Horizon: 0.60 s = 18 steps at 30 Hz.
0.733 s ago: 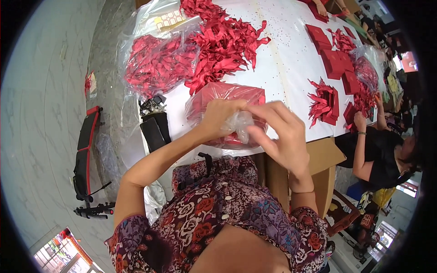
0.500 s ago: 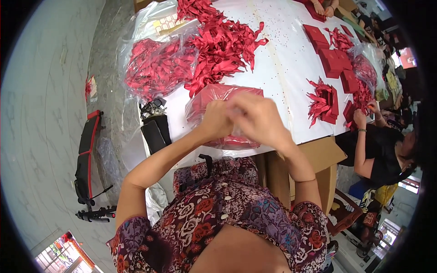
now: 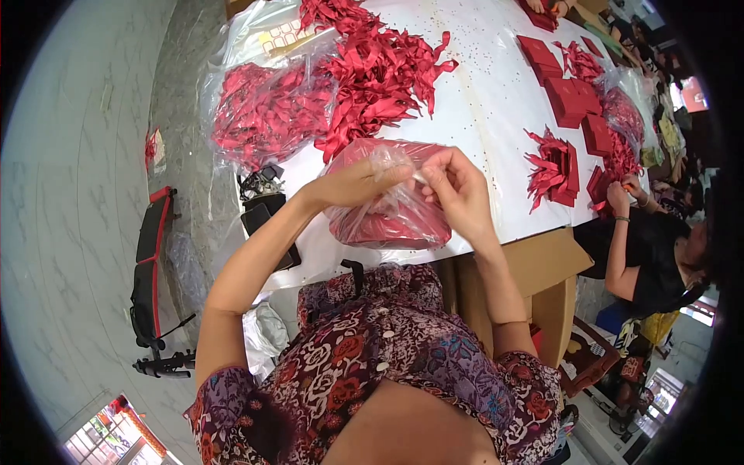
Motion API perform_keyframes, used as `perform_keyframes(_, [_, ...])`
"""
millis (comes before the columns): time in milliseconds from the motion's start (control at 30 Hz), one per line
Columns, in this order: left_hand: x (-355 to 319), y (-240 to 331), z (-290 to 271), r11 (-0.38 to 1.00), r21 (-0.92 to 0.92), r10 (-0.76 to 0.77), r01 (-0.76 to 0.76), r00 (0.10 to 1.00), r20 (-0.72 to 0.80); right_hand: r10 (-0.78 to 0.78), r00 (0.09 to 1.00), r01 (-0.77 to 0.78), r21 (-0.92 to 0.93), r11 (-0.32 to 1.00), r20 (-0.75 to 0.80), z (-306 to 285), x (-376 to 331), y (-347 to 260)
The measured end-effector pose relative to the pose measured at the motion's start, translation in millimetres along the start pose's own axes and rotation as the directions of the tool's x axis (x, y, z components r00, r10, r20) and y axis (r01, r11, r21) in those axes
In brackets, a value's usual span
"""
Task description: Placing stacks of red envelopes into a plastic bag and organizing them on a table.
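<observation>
A clear plastic bag (image 3: 387, 229) with red contents, seemingly flat boxes, sits at the table's near edge in front of me. Its mouth is gathered up between my hands. My left hand (image 3: 360, 184) is closed around the bunched neck of the plastic bag. With thumb and fingers, my right hand (image 3: 463, 192) pinches the twisted end of the neck, just right of my left fingertips. Whether a tie is also in that pinch cannot be made out.
Red ribbons (image 3: 380, 77) lie heaped beyond the bag, beside a plastic sack of ribbons (image 3: 271, 116). A black phone or wallet (image 3: 267, 221) rests at the left edge. Red boxes (image 3: 570, 101) stand at the right, near a co-worker (image 3: 643, 248). An open carton (image 3: 542, 263) is below the table edge.
My hands have drawn apart; the right one has shifted right and now pinches the bag's end. The plastic neck shows twisted and bunched. The co-worker's hands stay near the red ribbons.
</observation>
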State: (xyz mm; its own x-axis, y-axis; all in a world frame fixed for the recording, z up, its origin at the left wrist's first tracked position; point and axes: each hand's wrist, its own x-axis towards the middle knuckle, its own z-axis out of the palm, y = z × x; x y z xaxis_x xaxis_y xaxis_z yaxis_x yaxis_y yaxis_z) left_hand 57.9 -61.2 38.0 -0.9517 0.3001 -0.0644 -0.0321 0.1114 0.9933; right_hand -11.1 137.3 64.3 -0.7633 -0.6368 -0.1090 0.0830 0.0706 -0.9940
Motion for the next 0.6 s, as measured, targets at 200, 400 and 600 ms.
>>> perform_keyframes(200, [-1, -4, -3, 0.973, -0.141, -0.172, 0.184, 0.981, 0.092, -0.373, 0.923, 0.306, -0.409, 0.860, -0.093, 33, -28, -6])
perform_keyframes(400, [-1, 17, -3, 0.968, -0.086, -0.230, 0.234, 0.972, 0.050, -0.490, 0.867, 0.445, -0.585, 0.679, 0.091, 40, -29, -4])
perform_keyframes(600, [1, 2, 1, 0.982, -0.065, -0.173, 0.179, 0.982, 0.078, -0.251, 0.955, 0.296, -0.421, 0.858, 0.160, 22, -28, -20])
